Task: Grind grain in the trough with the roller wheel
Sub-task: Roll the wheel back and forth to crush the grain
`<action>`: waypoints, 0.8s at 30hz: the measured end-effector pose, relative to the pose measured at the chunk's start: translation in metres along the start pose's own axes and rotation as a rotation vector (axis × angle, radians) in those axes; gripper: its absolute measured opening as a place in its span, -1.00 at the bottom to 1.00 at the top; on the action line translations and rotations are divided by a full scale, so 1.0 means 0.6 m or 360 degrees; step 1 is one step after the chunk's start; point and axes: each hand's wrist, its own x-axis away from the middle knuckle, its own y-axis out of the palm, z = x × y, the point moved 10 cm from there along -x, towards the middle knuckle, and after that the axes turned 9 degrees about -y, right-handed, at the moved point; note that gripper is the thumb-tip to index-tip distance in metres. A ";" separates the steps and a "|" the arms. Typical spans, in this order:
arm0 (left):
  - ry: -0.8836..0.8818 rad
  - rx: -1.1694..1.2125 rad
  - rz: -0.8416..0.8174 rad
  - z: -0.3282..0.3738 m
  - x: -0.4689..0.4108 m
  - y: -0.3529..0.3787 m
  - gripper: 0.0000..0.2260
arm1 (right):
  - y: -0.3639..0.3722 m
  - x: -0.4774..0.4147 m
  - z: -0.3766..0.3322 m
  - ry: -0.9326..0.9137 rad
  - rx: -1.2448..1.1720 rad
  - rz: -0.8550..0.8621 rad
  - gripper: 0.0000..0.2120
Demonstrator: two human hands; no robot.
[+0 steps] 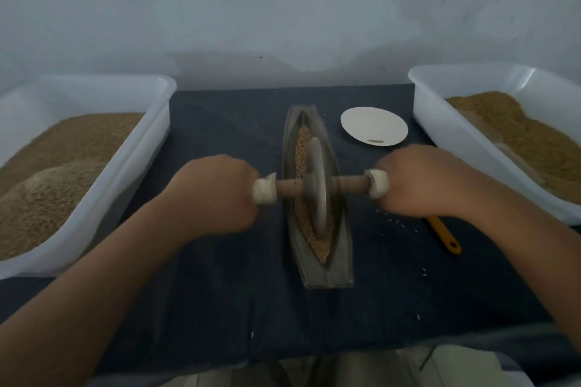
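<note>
A long boat-shaped grey trough lies lengthwise in the middle of the dark cloth, with brown grain along its groove. The grey roller wheel stands on edge in the groove, near the middle of the trough. A wooden axle runs through it, with pale wrapping at both ends. My left hand grips the left end of the axle. My right hand grips the right end. Both fists are level with each other, one on each side of the trough.
A white plastic tub heaped with grain stands at the left, another white tub with grain at the right. A small white plate lies behind my right hand. A yellow tool handle sticks out under my right wrist. Stray grains dot the cloth.
</note>
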 end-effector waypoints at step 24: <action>-0.0197 0.0024 -0.0080 -0.007 -0.078 -0.004 -0.79 | -0.038 -0.067 0.009 0.0013 0.0219 0.0496 -0.70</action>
